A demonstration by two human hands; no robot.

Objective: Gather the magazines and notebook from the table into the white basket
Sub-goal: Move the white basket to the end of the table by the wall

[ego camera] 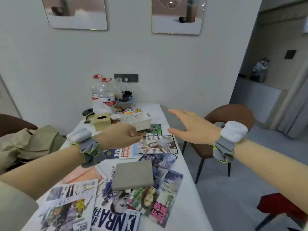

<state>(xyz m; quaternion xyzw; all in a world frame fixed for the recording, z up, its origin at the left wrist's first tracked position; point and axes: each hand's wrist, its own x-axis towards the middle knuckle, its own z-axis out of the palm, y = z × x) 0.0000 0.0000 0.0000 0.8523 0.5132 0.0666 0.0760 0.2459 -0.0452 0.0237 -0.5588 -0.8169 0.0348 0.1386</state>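
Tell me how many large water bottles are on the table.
2. One water bottle stands at the far end of the table; the other bottle stands beside it, nearer. None seems hidden.

Magazines spread across the near tabletop, basket and clutter at the far end.

The notebook (132, 175) lies on top of overlapping magazines (115, 212) in the middle of the tabletop (156, 111). More magazines run from the near edge up to just before the basket (135, 120). Left of the basket sits a tissue box (102, 121), with two water bottles (103, 92) behind it by the far wall. The left hand (120, 135) hangs just near of the basket, and the right hand (191, 125) is over the tabletop's right edge. A chair (228, 124) stands right of the tabletop.
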